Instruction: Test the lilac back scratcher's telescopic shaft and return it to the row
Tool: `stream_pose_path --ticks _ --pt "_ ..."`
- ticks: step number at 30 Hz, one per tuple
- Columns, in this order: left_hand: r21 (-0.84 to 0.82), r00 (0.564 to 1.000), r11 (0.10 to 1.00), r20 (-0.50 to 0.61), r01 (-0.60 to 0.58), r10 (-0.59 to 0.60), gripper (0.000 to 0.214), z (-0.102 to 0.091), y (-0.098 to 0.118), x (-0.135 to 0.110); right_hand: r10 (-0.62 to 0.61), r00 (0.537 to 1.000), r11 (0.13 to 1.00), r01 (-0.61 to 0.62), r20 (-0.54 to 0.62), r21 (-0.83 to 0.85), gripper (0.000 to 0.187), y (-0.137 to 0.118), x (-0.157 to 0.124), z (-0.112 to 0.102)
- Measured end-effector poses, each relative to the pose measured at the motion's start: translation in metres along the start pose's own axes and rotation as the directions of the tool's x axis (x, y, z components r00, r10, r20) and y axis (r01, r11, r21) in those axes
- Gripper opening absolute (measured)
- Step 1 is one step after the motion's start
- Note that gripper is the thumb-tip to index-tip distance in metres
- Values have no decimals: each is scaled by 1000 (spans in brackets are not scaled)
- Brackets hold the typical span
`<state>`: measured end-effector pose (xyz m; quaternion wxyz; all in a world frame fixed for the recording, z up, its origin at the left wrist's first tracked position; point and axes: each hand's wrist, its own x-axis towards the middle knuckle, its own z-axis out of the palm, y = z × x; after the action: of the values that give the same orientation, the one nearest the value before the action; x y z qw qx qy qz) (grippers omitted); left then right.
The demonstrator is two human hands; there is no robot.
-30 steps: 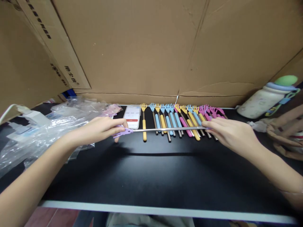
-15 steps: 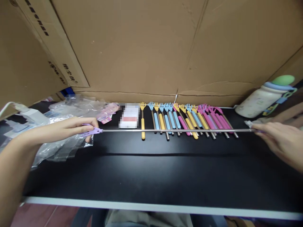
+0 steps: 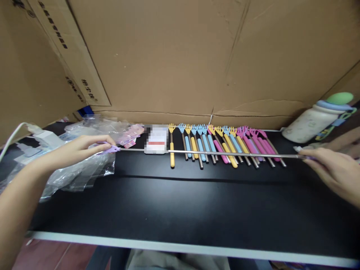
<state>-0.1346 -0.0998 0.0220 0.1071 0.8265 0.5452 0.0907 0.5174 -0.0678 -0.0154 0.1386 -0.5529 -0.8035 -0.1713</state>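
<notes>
A purple back scratcher (image 3: pixel 135 150) with a long, drawn-out metal rod stretches level across the view above the table. My left hand (image 3: pixel 81 149) is closed on its purple claw end. At the other end my right hand (image 3: pixel 333 170) wraps around the handle, most of which is hidden by the fingers. Behind the rod lies a row of shorter back scratchers in yellow, blue and pink, among them a yellow back scratcher (image 3: pixel 172 153) at the row's left end.
Clear plastic bags (image 3: pixel 75 176) lie at the left, beside a white plug with a cable (image 3: pixel 14 137). A phone (image 3: pixel 156 144) rests left of the row. A cream bottle (image 3: pixel 305 123) leans at the right. Cardboard (image 3: pixel 168 56) walls the black table's back.
The rod's left end has risen slightly, so it now slopes a little down to the right. Both hands keep their hold. The whole view has shifted slightly.
</notes>
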Motion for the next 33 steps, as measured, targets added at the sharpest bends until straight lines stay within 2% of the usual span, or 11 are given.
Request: stream_pose_path --ticks 2,4,7,10,14,17,20,23,28,30,33 --pt "119 984 993 -181 15 7 33 5 3 1 45 998 997 -43 -36 68 31 -4 -5 1" --pt "277 945 961 -318 17 75 33 8 7 1 97 989 990 -84 -113 116 30 1 -12 2" --pt "484 884 875 -407 -4 229 28 11 16 -4 151 977 977 -124 -152 171 35 18 -23 4" --pt "594 843 804 -451 37 294 22 14 25 -10 135 978 975 -103 -158 197 41 34 -31 8" --pt "692 831 720 -427 46 358 17 19 27 -14 129 972 981 -96 -195 168 45 36 -32 9" --pt "705 861 709 -374 24 343 16 25 23 -13 119 980 981 -91 -161 172 46 22 -26 3" --pt "741 883 671 -335 31 330 21 28 19 -11 95 988 981 -72 -123 179 38 0 -16 -6" --pt "760 884 649 -329 39 332 23 26 13 -8 80 989 987 -60 -127 148 26 -18 -6 -12" --pt "734 868 679 -349 18 354 27 20 6 -5 -9 995 995 18 -95 98 18 -38 7 -22" --pt "721 855 690 -319 -61 409 26 23 13 -2 -79 991 996 84 -106 43 18 -60 10 -24" --pt "700 823 677 -234 -226 517 25 33 40 10 -237 958 972 233 -162 -43 20 -115 17 -23"
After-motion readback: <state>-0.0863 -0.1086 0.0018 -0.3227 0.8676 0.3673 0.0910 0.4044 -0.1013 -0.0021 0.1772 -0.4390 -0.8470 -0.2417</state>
